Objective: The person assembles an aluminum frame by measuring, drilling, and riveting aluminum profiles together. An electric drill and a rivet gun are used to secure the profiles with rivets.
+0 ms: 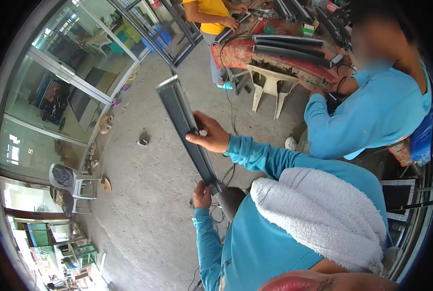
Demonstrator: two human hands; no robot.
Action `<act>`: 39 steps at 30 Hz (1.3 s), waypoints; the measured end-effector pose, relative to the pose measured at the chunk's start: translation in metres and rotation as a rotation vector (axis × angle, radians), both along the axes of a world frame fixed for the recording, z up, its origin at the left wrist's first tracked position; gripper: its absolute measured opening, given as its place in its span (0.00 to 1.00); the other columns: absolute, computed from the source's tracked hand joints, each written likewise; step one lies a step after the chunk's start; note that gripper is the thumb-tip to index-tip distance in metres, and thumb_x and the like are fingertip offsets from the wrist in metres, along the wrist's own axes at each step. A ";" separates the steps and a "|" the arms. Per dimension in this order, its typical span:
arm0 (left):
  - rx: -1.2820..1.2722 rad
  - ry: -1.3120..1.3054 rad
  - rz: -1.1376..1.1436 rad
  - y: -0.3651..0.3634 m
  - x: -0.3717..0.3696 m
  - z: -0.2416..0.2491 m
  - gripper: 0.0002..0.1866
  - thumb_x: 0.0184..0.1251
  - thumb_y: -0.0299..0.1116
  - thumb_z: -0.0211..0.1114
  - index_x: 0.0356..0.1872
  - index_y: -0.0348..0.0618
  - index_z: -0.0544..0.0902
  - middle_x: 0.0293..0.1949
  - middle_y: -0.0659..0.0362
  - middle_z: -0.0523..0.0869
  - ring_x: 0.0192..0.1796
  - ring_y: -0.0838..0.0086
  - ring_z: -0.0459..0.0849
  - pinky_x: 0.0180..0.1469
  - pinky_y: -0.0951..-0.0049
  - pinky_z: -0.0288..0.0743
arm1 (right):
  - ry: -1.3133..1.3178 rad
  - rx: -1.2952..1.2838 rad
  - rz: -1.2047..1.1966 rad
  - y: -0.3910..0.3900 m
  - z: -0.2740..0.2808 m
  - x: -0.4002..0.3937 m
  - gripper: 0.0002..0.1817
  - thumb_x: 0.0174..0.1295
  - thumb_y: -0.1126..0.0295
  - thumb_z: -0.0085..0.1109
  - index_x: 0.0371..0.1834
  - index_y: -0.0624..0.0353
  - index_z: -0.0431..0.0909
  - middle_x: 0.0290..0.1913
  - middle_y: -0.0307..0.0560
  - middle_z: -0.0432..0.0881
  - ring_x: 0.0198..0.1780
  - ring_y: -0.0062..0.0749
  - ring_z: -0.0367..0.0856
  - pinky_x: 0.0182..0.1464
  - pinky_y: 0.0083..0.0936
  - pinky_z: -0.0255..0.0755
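A long dark metal profile (185, 127) with a channel along it slants across the middle of the view. My right hand (210, 133) grips it near mid-length, with the thumb on its face and the fingers around the far edge. Lower down, my left hand (202, 195) is closed on the profile's near end. The profile's far end points up and to the left, above the concrete floor.
A person in a blue shirt (367, 111) sits at the right beside a red table (231, 54) bearing more profiles. Another person in yellow (207, 10) stands behind it. A plastic chair (270, 83) is near the table. Glass doors (56, 87) and stacked chairs (75, 182) line the left.
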State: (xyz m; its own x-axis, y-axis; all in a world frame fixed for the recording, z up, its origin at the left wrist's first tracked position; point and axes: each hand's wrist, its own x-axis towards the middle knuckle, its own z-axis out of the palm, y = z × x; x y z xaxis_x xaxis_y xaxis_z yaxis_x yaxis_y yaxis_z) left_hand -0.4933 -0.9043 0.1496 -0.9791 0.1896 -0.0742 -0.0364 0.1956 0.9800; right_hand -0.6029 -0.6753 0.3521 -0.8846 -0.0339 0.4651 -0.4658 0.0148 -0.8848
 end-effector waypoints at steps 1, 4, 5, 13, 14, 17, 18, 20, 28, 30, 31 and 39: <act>-0.001 -0.016 -0.013 -0.010 -0.011 0.000 0.15 0.63 0.29 0.66 0.46 0.29 0.78 0.38 0.54 0.85 0.41 0.76 0.81 0.44 0.73 0.76 | -0.014 -0.039 0.016 -0.002 -0.001 -0.010 0.24 0.59 0.64 0.67 0.56 0.58 0.71 0.37 0.36 0.78 0.36 0.17 0.74 0.40 0.19 0.71; 0.039 -0.017 -0.009 -0.031 -0.053 0.000 0.15 0.64 0.29 0.66 0.48 0.29 0.78 0.41 0.53 0.86 0.43 0.75 0.82 0.46 0.73 0.76 | -0.035 -0.061 0.042 -0.006 0.001 -0.048 0.25 0.60 0.62 0.68 0.55 0.60 0.71 0.36 0.36 0.78 0.34 0.16 0.74 0.38 0.18 0.72; 0.063 -0.046 -0.021 -0.035 -0.067 0.001 0.16 0.64 0.27 0.66 0.50 0.29 0.77 0.42 0.55 0.85 0.44 0.76 0.82 0.47 0.74 0.76 | -0.047 -0.056 0.042 -0.010 -0.001 -0.063 0.25 0.59 0.62 0.68 0.56 0.60 0.71 0.36 0.36 0.78 0.34 0.17 0.74 0.37 0.18 0.72; 0.232 -0.140 -0.218 -0.009 -0.202 -0.022 0.15 0.67 0.28 0.65 0.52 0.33 0.78 0.45 0.56 0.86 0.48 0.76 0.81 0.51 0.75 0.75 | -0.056 0.097 -0.038 -0.059 0.000 -0.196 0.24 0.58 0.61 0.69 0.53 0.62 0.74 0.34 0.33 0.77 0.32 0.14 0.70 0.34 0.16 0.67; 0.268 -0.137 -0.218 -0.007 -0.221 -0.029 0.14 0.67 0.27 0.65 0.51 0.34 0.78 0.44 0.57 0.86 0.47 0.76 0.81 0.51 0.75 0.75 | -0.057 0.121 -0.049 -0.063 -0.003 -0.217 0.24 0.58 0.62 0.69 0.53 0.62 0.74 0.35 0.33 0.77 0.32 0.15 0.70 0.34 0.16 0.67; 0.277 -0.155 -0.261 -0.025 -0.292 -0.035 0.14 0.66 0.28 0.65 0.51 0.35 0.79 0.41 0.61 0.85 0.45 0.80 0.80 0.49 0.76 0.74 | -0.034 0.145 -0.065 -0.088 -0.004 -0.286 0.24 0.58 0.63 0.69 0.54 0.62 0.74 0.35 0.33 0.77 0.32 0.15 0.71 0.34 0.16 0.67; 0.299 -0.172 -0.277 -0.032 -0.322 -0.027 0.15 0.66 0.28 0.66 0.51 0.35 0.79 0.40 0.62 0.85 0.44 0.80 0.80 0.48 0.76 0.74 | -0.020 0.143 -0.071 -0.097 -0.001 -0.311 0.24 0.57 0.63 0.69 0.54 0.62 0.74 0.35 0.33 0.77 0.32 0.15 0.71 0.34 0.16 0.67; 0.288 -0.200 -0.301 -0.054 -0.364 -0.019 0.15 0.66 0.28 0.66 0.52 0.35 0.80 0.42 0.62 0.85 0.44 0.80 0.80 0.49 0.75 0.74 | -0.054 0.112 -0.066 -0.118 0.001 -0.350 0.25 0.57 0.63 0.68 0.55 0.62 0.74 0.35 0.34 0.77 0.33 0.16 0.71 0.35 0.16 0.67; 0.171 -0.144 -0.544 -0.046 -0.579 0.002 0.15 0.66 0.28 0.65 0.50 0.30 0.79 0.43 0.56 0.86 0.46 0.74 0.81 0.51 0.71 0.76 | -0.020 0.106 -0.153 -0.103 0.015 -0.525 0.27 0.59 0.64 0.67 0.60 0.65 0.72 0.38 0.36 0.77 0.36 0.18 0.71 0.35 0.18 0.68; 0.206 -0.135 -0.576 -0.033 -0.633 -0.007 0.15 0.66 0.29 0.65 0.50 0.30 0.78 0.41 0.57 0.86 0.45 0.74 0.81 0.50 0.71 0.76 | -0.025 0.094 -0.159 -0.087 0.011 -0.574 0.27 0.60 0.64 0.67 0.60 0.64 0.72 0.38 0.36 0.78 0.37 0.17 0.72 0.35 0.17 0.68; 0.201 -0.144 -0.589 -0.025 -0.662 -0.012 0.15 0.66 0.29 0.65 0.50 0.30 0.78 0.41 0.57 0.86 0.45 0.74 0.81 0.49 0.71 0.76 | 0.037 0.096 -0.185 -0.078 0.000 -0.604 0.27 0.60 0.64 0.66 0.61 0.64 0.72 0.39 0.36 0.78 0.37 0.17 0.72 0.36 0.16 0.68; 0.093 -0.114 -0.701 0.064 -0.900 -0.022 0.16 0.66 0.29 0.66 0.51 0.32 0.78 0.42 0.58 0.86 0.44 0.76 0.82 0.48 0.73 0.76 | -0.072 0.058 -0.254 0.016 -0.021 -0.834 0.30 0.57 0.59 0.69 0.58 0.68 0.74 0.44 0.49 0.82 0.42 0.25 0.77 0.45 0.24 0.71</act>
State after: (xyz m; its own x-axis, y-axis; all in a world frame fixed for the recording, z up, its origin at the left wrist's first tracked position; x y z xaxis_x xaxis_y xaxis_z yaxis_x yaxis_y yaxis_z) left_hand -1.3929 -0.8399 0.1273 -0.6115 0.7818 -0.1220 -0.0359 0.1265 0.9913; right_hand -1.4365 -0.6590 0.3311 -0.8989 0.1682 0.4046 -0.3767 0.1751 -0.9096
